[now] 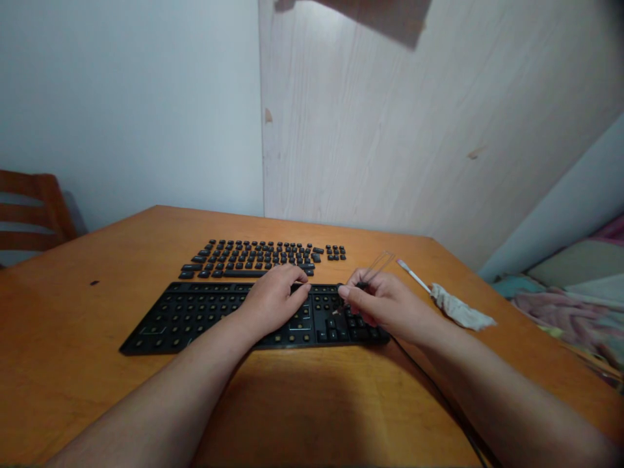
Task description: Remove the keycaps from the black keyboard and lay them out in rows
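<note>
A black keyboard [195,318] lies on the table, its left and middle sections stripped of keycaps and their sockets showing. Several black keycaps [336,335] still sit at its right end. My left hand [275,299] lies over the keyboard's middle, fingers curled at the far edge and thumb bent inward, holding it. Above the right part, my right hand [385,299] is closed on a wire keycap puller [380,263], whose thin loops point up and away. Dark material shows between its fingers, too small to make out. Behind the keyboard, loose keycaps [253,253] lie in rows.
Right of my right hand lie a white-tipped brush [412,276] and a crumpled pale cloth [461,309]. A black cable [439,390] runs from the keyboard toward the table's near edge. A wooden chair [36,208] stands at left; walls rise behind the table [302,403].
</note>
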`<state>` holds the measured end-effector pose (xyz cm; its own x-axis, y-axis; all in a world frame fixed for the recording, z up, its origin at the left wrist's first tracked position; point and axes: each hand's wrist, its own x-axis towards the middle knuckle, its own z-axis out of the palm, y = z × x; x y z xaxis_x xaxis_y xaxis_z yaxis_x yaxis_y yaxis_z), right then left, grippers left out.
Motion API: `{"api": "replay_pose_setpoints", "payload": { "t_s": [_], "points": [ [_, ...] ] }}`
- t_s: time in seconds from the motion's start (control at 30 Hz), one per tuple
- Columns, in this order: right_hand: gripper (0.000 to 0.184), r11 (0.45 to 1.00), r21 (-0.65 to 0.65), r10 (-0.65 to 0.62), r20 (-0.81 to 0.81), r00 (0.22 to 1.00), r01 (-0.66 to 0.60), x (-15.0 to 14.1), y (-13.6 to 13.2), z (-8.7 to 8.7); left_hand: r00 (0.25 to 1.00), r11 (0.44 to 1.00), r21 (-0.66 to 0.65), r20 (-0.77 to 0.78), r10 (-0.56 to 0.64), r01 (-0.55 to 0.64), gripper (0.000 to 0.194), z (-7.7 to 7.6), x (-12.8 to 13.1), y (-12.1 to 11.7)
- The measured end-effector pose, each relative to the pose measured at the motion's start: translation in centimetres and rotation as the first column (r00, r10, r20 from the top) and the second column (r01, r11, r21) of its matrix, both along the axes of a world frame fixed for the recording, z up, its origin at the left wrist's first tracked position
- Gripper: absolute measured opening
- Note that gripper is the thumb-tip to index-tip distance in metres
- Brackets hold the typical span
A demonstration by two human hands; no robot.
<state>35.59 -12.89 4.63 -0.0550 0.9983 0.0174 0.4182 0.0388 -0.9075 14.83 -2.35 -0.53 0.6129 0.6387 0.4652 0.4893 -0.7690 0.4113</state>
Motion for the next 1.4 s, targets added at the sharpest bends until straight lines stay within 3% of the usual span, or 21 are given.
{"api": "replay_pose_setpoints", "payload": {
  "t_s": [0.33, 0.83, 1.4],
  "points": [
    [0.024, 0.994, 0.04, 0.097, 0.12, 0.988, -0.102, -0.1, 0.3, -2.1, 0.999, 1.0, 0.001, -0.04, -0.008, 0.008, 0.013, 0.0, 0.1, -0.3],
    [0.028, 0.995, -0.007, 0.096, 0.043, 0.994, -0.095, 0.0, -0.1, -1.5, 0.995, 1.0, -0.016, -0.101, 0.006, -0.008, 0.021, -0.4, 0.3, -0.5],
    [0.02, 0.993, -0.011, 0.115, 0.088, 0.989, -0.114, 0.1, -0.4, -1.3, 0.995, 0.998, -0.049, -0.092, -0.035, 0.031, 0.016, -0.5, 0.4, -0.2]
  ]
}}
